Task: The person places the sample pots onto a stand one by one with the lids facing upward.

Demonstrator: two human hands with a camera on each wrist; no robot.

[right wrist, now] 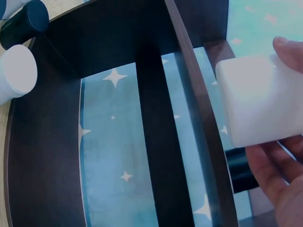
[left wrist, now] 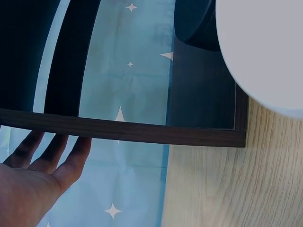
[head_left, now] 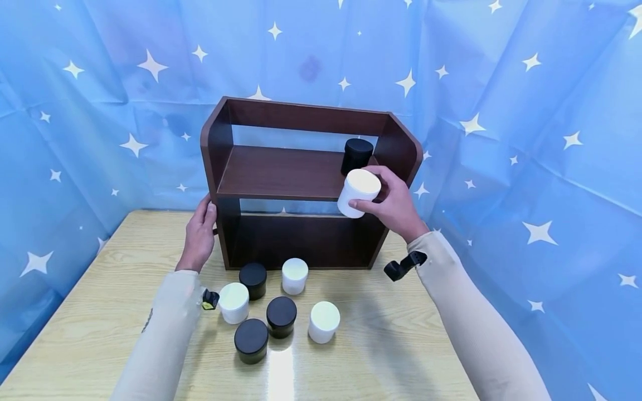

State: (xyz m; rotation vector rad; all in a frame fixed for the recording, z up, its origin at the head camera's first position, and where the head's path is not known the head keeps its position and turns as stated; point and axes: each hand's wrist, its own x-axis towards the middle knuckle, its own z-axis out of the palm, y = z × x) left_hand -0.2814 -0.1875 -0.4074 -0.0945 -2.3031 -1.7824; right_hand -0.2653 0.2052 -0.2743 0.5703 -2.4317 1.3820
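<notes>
My right hand (head_left: 396, 206) grips a white jar (head_left: 359, 194) around its body, thumb in front, tilted and held before the upper board of a dark brown two-tier shelf (head_left: 281, 172). The same white jar (right wrist: 260, 101) fills the right side of the right wrist view. Just behind it, a black jar (head_left: 358, 155) stands at the right end of that upper board. At the shelf's left side my left hand (head_left: 198, 234) rests against the outer panel; in the left wrist view its extended fingers (left wrist: 73, 161) touch the panel's edge.
In front of the shelf, several black and white lidded jars stand on the wooden table (head_left: 381, 356), among them a white jar (head_left: 324, 322), another white jar (head_left: 294, 275) and a black jar (head_left: 251, 341). A blue star-patterned curtain (head_left: 311, 50) hangs behind and at both sides.
</notes>
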